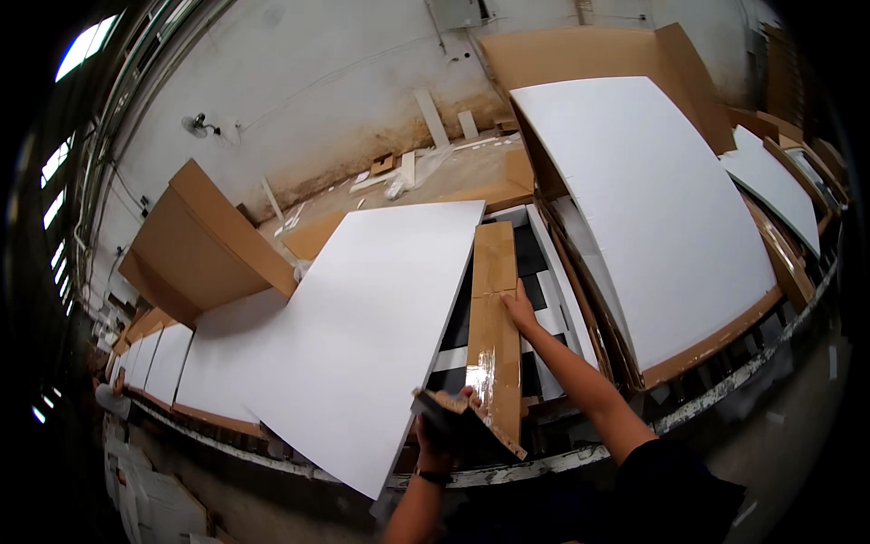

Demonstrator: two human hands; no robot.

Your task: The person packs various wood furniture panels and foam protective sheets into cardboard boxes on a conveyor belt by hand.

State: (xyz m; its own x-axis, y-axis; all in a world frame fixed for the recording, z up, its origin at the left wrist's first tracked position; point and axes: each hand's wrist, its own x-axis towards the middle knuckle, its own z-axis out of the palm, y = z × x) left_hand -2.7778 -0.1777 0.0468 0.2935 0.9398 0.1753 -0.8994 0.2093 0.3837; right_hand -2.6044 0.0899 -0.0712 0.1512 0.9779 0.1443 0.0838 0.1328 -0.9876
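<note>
- Closest to the camera, past your own dark sleeve (pixel 684 485), is the dark board (pixel 460 428), clamped in your left hand (pixel 431 444), with fingertips showing past its far edge.
- Your right hand (pixel 519 310) lies against the right edge of the long cardboard box (pixel 494 349); you can't tell from here whether it grips or only steadies it.
- That box, shiny with tape near its closer end, lies lengthwise over dark pieces (pixel 533 292) in an open carton, between the white sheet (pixel 362 299) on your left and the white edging (pixel 564 295) on your right.
- The board overlaps the box's near end in this view; whether they touch is unclear. To handle it well, you'd best hold it level, firm the left grip, and let the right hand steady the box.
- Watch the board's rough brown edges: they could scuff the white sheet, whose near corner juts over the rail (pixel 553 464).
- Side room looks tight: the sheet's edge runs just beside the box, and the large white panel (pixel 652 218) stands beyond the edging. Your own side of the rail seems to offer the easier room for turning the board.
</note>
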